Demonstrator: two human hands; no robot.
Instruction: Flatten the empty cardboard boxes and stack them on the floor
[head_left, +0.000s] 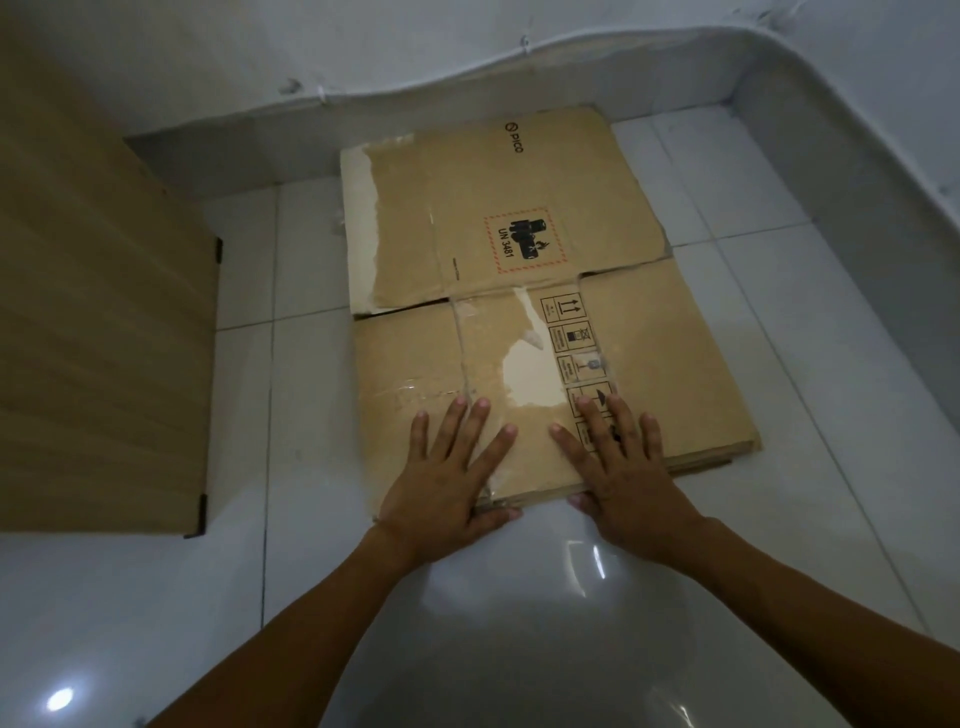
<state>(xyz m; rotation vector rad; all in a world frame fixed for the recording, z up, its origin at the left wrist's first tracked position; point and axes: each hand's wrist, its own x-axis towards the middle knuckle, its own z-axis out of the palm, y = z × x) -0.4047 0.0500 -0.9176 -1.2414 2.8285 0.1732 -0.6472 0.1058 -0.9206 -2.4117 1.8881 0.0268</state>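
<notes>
Listing by size, we recorded first the white tiled floor (519, 597), then a wooden panel (104, 312) at our left. Next came the flattened cardboard box (519, 291), lying flat on the tiles near the wall corner, seemingly atop further sheets at its right edge. Our left hand (447, 478) and right hand (623, 467) lay spread, palms down on its near edge, gripping nothing, likely pressing it flat.

Your left hand (447, 483) and right hand (623, 473) lie palm-down side by side (fingers spread, thumbs inward), both forearms stretched forward
</notes>
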